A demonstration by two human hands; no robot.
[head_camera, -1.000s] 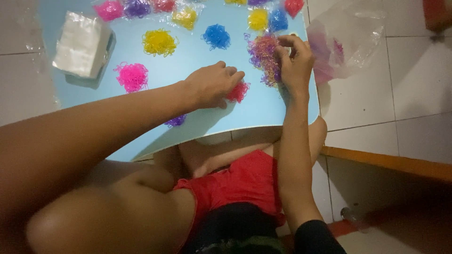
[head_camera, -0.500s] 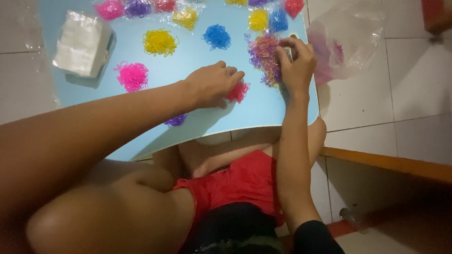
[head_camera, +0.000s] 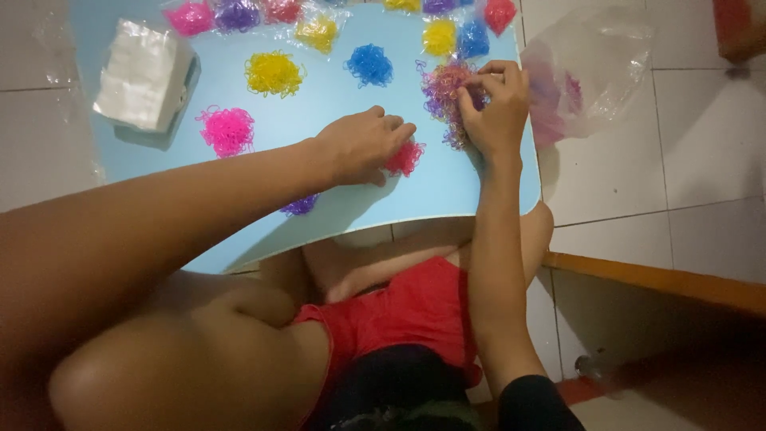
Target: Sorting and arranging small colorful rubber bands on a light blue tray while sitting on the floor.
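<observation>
The left hand point(head_camera: 359, 145) reaches in from the near left, arm long and nearly flat above the light blue bench point(head_camera: 335, 96), palm down, fingers loosely curled. Its fingertips press on the small red heap of loops point(head_camera: 404, 158) near the middle of the near edge; it is closed around nothing. The right hand point(head_camera: 493, 108) comes straight up from the near right corner, wrist bent, thumb and forefinger pinched together in the multicoloured tangle of loops point(head_camera: 447, 94) by the right edge. It seems to grip a few strands, though which ones I cannot tell.

Compared with half a second ago, the right hand's fingertips have drawn inward toward the tangle's top, and the left hand has not shifted off the red heap.

The loops look like thin rubbery bands, fuzzy in their piles. Loose round heaps lie apart: a pink heap point(head_camera: 227, 130) toward the left edge, a yellow heap point(head_camera: 274, 73) and a blue heap point(head_camera: 369, 64) farther back, a purple heap point(head_camera: 299, 206) at the near edge under the left forearm. Clear packets of sorted loops point(head_camera: 317, 30) line the far edge. A white folded stack point(head_camera: 144, 73) sits at the far left corner. A crinkled clear plastic bag point(head_camera: 590, 64) lies on the tiled floor just beyond the right edge.
</observation>
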